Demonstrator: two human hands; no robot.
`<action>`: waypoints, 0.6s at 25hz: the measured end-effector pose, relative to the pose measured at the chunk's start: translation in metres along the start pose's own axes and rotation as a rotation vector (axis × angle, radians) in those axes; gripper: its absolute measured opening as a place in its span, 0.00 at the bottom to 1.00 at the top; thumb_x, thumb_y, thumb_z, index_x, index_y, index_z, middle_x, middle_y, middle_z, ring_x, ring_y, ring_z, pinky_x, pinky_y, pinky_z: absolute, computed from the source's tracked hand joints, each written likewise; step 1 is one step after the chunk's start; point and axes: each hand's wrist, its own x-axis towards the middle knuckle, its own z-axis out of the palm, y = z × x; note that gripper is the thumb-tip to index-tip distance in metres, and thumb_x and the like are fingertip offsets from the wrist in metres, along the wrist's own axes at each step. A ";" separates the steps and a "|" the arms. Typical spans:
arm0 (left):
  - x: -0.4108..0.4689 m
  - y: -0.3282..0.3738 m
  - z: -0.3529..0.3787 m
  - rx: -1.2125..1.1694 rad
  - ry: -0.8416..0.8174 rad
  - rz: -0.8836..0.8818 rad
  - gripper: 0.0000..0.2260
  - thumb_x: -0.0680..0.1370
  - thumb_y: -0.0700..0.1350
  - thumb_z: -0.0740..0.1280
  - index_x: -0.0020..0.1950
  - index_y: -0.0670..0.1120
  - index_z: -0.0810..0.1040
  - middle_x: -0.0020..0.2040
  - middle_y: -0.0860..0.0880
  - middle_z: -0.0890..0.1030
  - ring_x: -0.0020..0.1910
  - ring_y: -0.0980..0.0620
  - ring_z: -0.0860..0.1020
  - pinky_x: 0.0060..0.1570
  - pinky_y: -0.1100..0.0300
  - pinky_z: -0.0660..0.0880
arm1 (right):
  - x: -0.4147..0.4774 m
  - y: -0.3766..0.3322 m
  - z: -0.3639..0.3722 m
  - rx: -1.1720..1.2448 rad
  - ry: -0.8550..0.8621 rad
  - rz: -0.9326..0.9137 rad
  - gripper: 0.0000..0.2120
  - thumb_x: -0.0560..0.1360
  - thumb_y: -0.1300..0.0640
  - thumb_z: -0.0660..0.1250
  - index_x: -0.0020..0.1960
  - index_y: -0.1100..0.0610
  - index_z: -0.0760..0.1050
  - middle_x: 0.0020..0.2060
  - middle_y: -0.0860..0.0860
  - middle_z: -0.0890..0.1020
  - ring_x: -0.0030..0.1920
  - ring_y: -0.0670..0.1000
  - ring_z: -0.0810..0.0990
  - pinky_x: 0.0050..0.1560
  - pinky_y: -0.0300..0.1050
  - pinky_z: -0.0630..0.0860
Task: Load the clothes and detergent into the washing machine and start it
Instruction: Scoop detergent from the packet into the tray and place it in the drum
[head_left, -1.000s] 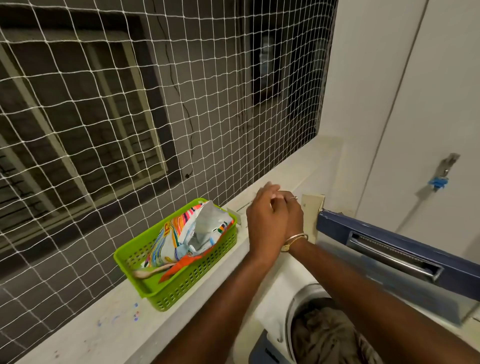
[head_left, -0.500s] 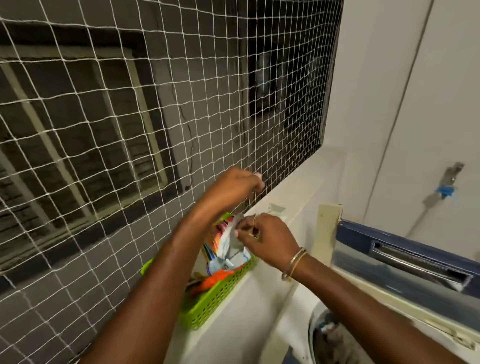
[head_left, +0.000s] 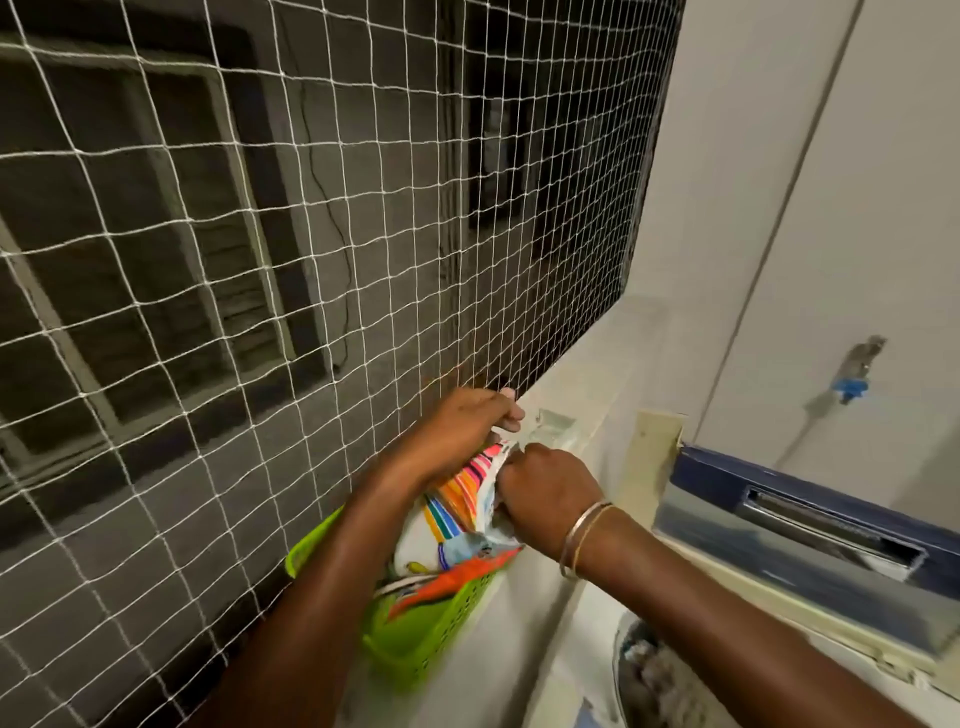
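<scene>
1. Green plastic marks the spot in the head view. The basket (head_left: 415, 634) sits on the pale ledge (head_left: 576, 374) just beside the white netting (head_left: 311, 260). The striped detergent pouch (head_left: 452, 499) stands in the basket with its top raised above the rim.
2. The left hand (head_left: 462, 431) comes over from the netting side and curls round the pouch's upper edge. The right hand (head_left: 545, 493), with two bangles (head_left: 582, 540) at the wrist, pinches the same top from the other side. Both hands are grasping the pouch, and neither is free.
3. The step looks like working the pouch's mouth open before lifting it out. The hands cover the opening and the lower frame is blurred, so I cannot tell whether the mouth is already open.
4. To do it well, leave the pouch's base resting in the basket while the top is parted. Pull both lips evenly so the detergent stays low and nothing spills onto the ledge.
5. The washing machine is at lower right with its blue lid (head_left: 810, 499) raised, and clothes (head_left: 654, 670) show in the drum. Loading therefore seems done.
6. For the carry across, one hand should move under the pouch's base and hold it upright until it is over the drum.
7. The left knuckles are very near the netting, so the lift should come away from it to avoid a snag.
</scene>
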 end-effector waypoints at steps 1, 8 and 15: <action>-0.001 -0.001 0.000 -0.014 -0.005 0.006 0.15 0.83 0.48 0.60 0.53 0.41 0.83 0.51 0.43 0.85 0.47 0.49 0.79 0.50 0.58 0.75 | 0.001 -0.001 0.000 -0.010 -0.002 -0.003 0.12 0.79 0.58 0.59 0.59 0.61 0.76 0.54 0.59 0.80 0.54 0.60 0.78 0.49 0.51 0.75; -0.003 -0.002 0.001 -0.034 -0.008 0.002 0.16 0.84 0.48 0.58 0.56 0.40 0.82 0.52 0.43 0.84 0.45 0.52 0.79 0.43 0.67 0.75 | 0.002 0.001 0.003 -0.078 0.080 -0.028 0.09 0.65 0.54 0.76 0.41 0.57 0.82 0.34 0.56 0.82 0.37 0.58 0.79 0.32 0.46 0.72; -0.004 -0.006 0.005 -0.096 0.019 -0.001 0.17 0.83 0.47 0.60 0.56 0.37 0.82 0.53 0.38 0.84 0.47 0.47 0.81 0.45 0.63 0.77 | -0.008 0.015 0.000 -0.021 0.208 -0.004 0.04 0.65 0.57 0.73 0.35 0.51 0.78 0.30 0.50 0.80 0.33 0.56 0.80 0.31 0.44 0.67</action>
